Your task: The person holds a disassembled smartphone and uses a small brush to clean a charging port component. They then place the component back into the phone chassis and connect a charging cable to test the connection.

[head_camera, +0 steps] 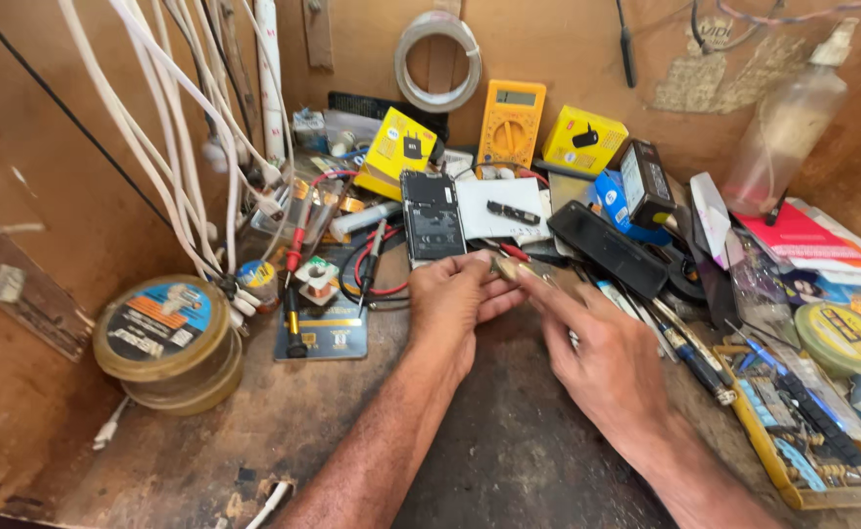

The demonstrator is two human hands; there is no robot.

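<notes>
On the cluttered bench [509, 451], yellow boxes [583, 139] behind, both hands [465, 299] pinch a small part [505, 266].

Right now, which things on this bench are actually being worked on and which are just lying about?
In use:
left hand
right hand
small part pinched between both hands
opened phone just beyond the fingers

Lying about:
yellow multimeter
round tins
tape roll
spray bottle
screwdrivers
</notes>
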